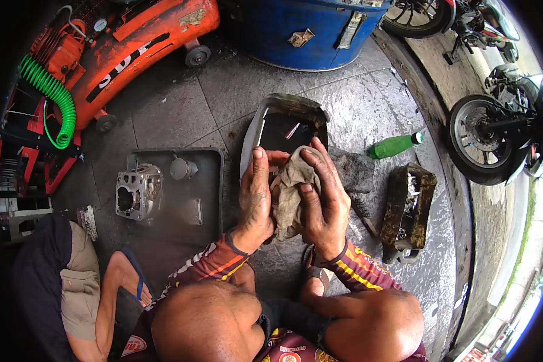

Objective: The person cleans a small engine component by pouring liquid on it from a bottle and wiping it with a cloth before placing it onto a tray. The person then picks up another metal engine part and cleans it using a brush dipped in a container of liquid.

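A crumpled beige rag (297,175) is held up between my two hands, above the floor in front of my knees. My left hand (256,205) grips its left side, thumb pointing up and fingers partly hidden behind the cloth. On the other side, my right hand (329,205) presses the rag with thumb and fingers. Whether anything is wrapped inside the cloth cannot be seen. Just beyond my hands lies a grimy open container (292,102) with a small red-and-silver item (292,131) in it.
At left, a grey tray (218,181) holds an engine cylinder block (137,192) and a piston (183,169). To the right are a greasy tray (392,205) of metal parts and a green bottle (395,146). A red compressor (145,54), blue drum (320,36) and motorcycles surround. Another person sits left.
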Demonstrator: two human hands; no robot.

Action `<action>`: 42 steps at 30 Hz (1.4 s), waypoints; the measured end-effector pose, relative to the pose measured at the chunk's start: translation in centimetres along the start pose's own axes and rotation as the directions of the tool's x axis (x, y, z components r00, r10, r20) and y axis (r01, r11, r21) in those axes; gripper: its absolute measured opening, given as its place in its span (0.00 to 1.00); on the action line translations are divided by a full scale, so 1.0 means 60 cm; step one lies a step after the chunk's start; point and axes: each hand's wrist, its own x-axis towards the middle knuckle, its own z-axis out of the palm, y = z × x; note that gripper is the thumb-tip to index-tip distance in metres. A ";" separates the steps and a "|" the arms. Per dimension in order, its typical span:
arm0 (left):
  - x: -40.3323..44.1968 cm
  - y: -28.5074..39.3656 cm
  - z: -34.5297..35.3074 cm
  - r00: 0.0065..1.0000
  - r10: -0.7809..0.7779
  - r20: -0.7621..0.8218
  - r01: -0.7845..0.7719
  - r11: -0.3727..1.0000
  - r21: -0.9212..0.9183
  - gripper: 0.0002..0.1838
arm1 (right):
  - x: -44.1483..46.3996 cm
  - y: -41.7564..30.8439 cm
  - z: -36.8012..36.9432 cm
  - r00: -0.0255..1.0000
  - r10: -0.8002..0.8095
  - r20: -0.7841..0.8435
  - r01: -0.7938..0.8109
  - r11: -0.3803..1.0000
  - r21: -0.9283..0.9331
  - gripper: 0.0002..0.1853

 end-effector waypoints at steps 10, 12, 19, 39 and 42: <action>0.055 0.009 -0.074 0.998 -0.061 0.016 0.063 0.926 -0.371 0.30 | -0.034 0.014 0.012 0.891 -0.248 0.380 0.297 0.952 -0.077 0.28; 0.062 0.024 -0.096 0.991 -0.014 0.130 0.088 0.808 -0.582 0.34 | -0.045 0.016 0.000 0.892 -0.182 0.414 0.197 0.980 0.005 0.25; -0.007 -0.028 -0.030 0.975 0.221 0.004 -0.200 0.892 -0.405 0.25 | 0.033 -0.046 0.025 0.852 -0.231 0.470 0.356 0.914 -0.196 0.30; 0.034 -0.036 0.000 0.899 -0.047 0.435 0.226 0.901 -0.369 0.51 | 0.005 0.000 0.021 0.946 -0.198 0.256 0.207 0.978 -0.005 0.31; -0.006 -0.045 0.003 0.940 -0.092 0.328 0.204 0.922 -0.328 0.42 | 0.020 0.045 0.007 0.972 -0.215 0.097 0.210 0.976 0.061 0.30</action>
